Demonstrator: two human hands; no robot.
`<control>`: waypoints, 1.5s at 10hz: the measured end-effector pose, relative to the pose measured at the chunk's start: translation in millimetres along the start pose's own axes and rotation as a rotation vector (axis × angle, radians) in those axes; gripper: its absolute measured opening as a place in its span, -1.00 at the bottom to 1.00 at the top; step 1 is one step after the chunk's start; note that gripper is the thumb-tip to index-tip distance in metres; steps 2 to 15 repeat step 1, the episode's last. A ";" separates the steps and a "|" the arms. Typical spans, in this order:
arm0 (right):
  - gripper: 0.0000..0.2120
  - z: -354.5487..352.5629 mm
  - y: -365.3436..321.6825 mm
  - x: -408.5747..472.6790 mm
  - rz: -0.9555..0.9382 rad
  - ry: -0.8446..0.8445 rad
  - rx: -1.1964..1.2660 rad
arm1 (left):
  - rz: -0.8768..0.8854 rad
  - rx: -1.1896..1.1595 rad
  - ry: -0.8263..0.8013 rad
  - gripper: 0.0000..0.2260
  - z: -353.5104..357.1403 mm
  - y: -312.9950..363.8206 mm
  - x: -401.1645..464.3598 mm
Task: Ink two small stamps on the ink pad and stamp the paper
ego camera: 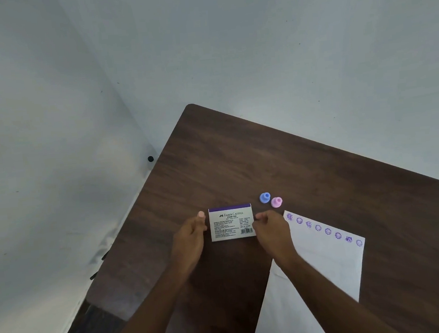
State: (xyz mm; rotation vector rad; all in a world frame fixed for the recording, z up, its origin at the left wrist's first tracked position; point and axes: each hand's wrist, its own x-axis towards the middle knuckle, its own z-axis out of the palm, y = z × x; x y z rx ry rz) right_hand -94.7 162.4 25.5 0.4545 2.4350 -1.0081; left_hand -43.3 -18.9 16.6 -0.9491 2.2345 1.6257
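A closed white stamp pad box (pixel 231 222) with a purple top stripe lies on the dark wooden table (pixel 239 159). My left hand (pixel 192 235) touches its left edge with fingers extended. My right hand (pixel 270 228) sits at its right edge, fingers curled against the box. Just beyond the box stand a small blue stamp (pixel 265 197) and a small pink stamp (pixel 276 202), side by side. To the right lies a white paper (pixel 325 263) with a row of several purple stamp prints along its top edge.
The table stands in a corner between pale walls; its left edge (pixel 146 188) drops off close to my left hand. A small black object (pixel 150 159) sits on the wall near that edge. Bare wood stretches beyond the stamps.
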 end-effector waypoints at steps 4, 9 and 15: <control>-0.80 -0.4 -5.8 -2.4 -0.146 0.109 -0.035 | 0.218 0.175 0.099 -0.76 2.7 13.0 -1.4; -0.80 -0.4 -5.8 -2.4 -0.146 0.109 -0.035 | 0.218 0.175 0.099 -0.76 2.7 13.0 -1.4; -0.80 -0.4 -5.8 -2.4 -0.146 0.109 -0.035 | 0.218 0.175 0.099 -0.76 2.7 13.0 -1.4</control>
